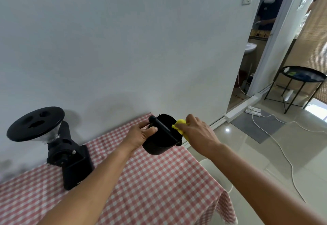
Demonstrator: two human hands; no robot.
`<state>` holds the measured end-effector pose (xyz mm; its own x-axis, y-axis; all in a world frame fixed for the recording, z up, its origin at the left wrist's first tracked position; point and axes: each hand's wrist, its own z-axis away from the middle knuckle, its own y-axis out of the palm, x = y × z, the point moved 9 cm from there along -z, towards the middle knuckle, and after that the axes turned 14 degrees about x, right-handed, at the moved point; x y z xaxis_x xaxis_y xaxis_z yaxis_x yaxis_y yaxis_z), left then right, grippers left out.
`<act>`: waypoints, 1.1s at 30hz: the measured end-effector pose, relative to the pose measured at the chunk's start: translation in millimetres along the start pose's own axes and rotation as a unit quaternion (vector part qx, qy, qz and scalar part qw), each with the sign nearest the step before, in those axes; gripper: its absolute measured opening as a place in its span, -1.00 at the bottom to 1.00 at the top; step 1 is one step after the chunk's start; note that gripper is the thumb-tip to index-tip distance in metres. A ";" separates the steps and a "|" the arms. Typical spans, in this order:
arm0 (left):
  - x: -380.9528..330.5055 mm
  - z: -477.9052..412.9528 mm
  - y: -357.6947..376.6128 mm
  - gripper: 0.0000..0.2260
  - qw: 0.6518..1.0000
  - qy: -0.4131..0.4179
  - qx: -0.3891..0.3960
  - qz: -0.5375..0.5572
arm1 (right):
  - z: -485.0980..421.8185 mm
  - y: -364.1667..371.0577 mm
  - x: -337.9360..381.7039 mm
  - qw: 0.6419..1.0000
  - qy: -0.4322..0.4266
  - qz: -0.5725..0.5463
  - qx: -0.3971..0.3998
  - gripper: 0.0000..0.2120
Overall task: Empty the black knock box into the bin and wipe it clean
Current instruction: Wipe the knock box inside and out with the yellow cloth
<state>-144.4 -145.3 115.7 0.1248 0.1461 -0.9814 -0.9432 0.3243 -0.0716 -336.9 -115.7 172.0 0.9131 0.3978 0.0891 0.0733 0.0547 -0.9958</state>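
Observation:
The black knock box (159, 145) is held above the far right corner of the table, tilted with its mouth toward me, its knock bar running across the opening. My left hand (141, 134) grips its left rim, thumb over the edge. My right hand (198, 132) holds a yellow cloth (180, 124) against the box's right rim. No bin is in view.
A black coffee grinder (58, 145) with a wide hopper lid stands at the left on the red-checked tablecloth (159, 180). A white chair (212, 171) sits off the table's right edge. White cables (283, 154) cross the tiled floor; a black side table (300, 77) stands beyond.

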 end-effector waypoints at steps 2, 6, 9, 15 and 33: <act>1.9 -0.9 -4.1 -0.63 0.999 0.012 -0.037 0.011 | -1.3 13.2 6.7 1.000 0.014 -0.005 0.018 -0.62; 9.1 3.1 -8.6 -0.69 0.995 0.014 -0.098 -0.031 | -0.5 34.8 10.4 0.995 0.067 -0.054 0.056 -0.69; 14.5 8.4 -7.3 -0.63 0.989 0.010 -0.137 -0.045 | -0.2 46.6 8.9 0.975 0.099 -0.177 0.091 -0.71; 11.1 11.7 -1.8 -0.60 0.986 0.041 -0.158 0.038 | 6.0 14.7 -12.2 0.929 0.128 -0.336 -0.094 -0.64; 29.5 15.2 23.3 -0.57 0.953 0.001 -0.196 0.231 | 9.7 19.6 -31.8 0.840 0.131 -0.489 -0.193 -0.60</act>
<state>-158.0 -119.2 87.8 -0.3317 0.1871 -0.9246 -0.9401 -0.1476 0.3074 -368.4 -118.4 149.8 0.3927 0.1181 0.9121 0.9192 -0.0827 -0.3850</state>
